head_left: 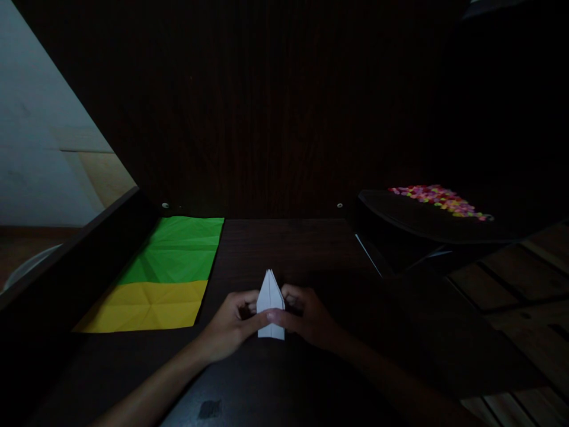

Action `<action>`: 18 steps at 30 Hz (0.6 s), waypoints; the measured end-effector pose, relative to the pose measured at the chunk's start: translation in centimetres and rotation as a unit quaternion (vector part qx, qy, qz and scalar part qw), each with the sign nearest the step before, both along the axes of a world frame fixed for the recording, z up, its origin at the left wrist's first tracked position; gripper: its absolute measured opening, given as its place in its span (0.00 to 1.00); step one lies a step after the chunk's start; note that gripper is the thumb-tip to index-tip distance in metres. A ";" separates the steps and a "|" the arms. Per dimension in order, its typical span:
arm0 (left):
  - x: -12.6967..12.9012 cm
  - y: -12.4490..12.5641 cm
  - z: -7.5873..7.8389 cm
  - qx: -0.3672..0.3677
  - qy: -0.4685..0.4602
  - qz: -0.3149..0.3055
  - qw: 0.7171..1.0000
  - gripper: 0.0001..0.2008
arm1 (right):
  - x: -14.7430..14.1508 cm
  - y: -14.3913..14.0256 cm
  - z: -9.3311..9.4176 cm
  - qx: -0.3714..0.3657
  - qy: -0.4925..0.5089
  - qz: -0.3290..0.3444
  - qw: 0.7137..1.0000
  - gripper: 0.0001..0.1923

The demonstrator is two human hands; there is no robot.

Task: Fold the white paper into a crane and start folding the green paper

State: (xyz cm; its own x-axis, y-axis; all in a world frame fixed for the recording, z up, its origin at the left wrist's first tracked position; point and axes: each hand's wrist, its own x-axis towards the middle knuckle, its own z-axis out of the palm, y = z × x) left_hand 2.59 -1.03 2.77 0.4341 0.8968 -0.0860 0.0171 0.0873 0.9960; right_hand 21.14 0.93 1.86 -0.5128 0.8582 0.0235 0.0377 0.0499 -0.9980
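Folded paper (269,296), white and narrowing to a tip toward 12 o'clock, sits at the middle of the near part of the dark counter (284,244); whether it rests there or is lifted slightly, I cannot tell. At 2 o'clock from it, a heap of pink, red and yellow bits (438,198) lies on a dark, curved-edge board (395,220), too dim to show any rim. The left hand (231,325) grasps the paper from 9 o'clock, the right hand (313,319) from 3 o'clock; fingers curl in, and the thumbs meet across its front. A creased green sheet (178,252) lies at 10 o'clock, adjoining a creased yellow sheet (146,305) at 9.
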 end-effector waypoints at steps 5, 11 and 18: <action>-0.1 0.5 -0.2 -0.009 -0.011 0.046 0.999 0.14 | 0.1 0.0 -0.2 0.041 -0.045 -0.030 0.998 0.16; 0.0 0.5 -0.4 -0.009 -0.043 0.035 0.998 0.13 | 0.3 0.0 -0.1 0.096 -0.049 -0.030 0.994 0.15; 0.0 0.6 -0.3 0.022 -0.058 0.055 0.997 0.11 | 0.0 0.1 -0.6 0.073 -0.030 -0.046 0.996 0.14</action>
State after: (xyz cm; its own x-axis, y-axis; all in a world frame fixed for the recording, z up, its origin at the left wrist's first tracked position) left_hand 2.58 -0.42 2.49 0.3382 0.9411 -0.0014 -0.1052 0.0393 0.9937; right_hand 21.16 1.00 1.26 -0.4359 0.8917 0.1221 0.1091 0.1870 -0.9763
